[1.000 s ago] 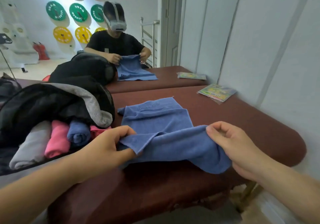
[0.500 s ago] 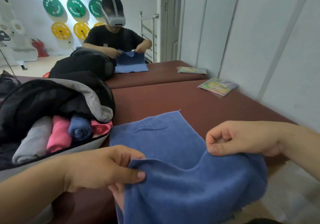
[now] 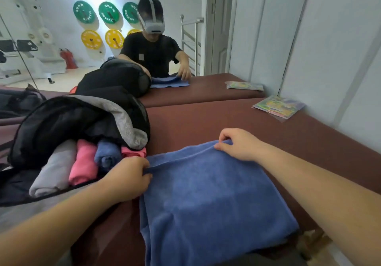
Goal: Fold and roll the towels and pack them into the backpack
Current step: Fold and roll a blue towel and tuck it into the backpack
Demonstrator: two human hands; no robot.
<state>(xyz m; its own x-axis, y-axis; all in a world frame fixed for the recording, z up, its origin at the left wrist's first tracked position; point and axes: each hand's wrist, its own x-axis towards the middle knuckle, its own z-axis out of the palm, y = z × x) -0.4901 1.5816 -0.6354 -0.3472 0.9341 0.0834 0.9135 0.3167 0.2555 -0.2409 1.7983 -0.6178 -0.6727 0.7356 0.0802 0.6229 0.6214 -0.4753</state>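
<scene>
A blue towel (image 3: pixel 208 195) lies folded double on the brown padded table (image 3: pixel 216 125), its near part hanging over the front edge. My left hand (image 3: pixel 127 179) pinches the towel's far left corner. My right hand (image 3: pixel 237 144) pinches its far right corner. To the left lies the open black backpack (image 3: pixel 68 121) with grey lining. Rolled towels sit side by side in its mouth: a grey one (image 3: pixel 53 169), a pink one (image 3: pixel 84 162), a blue one (image 3: pixel 107 156) and another pink one (image 3: pixel 134 152).
A mirror behind the table shows a person with a headset and the same scene. A colourful booklet in plastic (image 3: pixel 278 107) lies at the table's far right, by the white wall panels (image 3: pixel 329 49). The table's front right corner drops off near my right forearm.
The towel's near edge, which my hands held lifted toward me, has been carried forward and laid over the far edge. The towel now lies folded in half, and both hands hold the far corners.
</scene>
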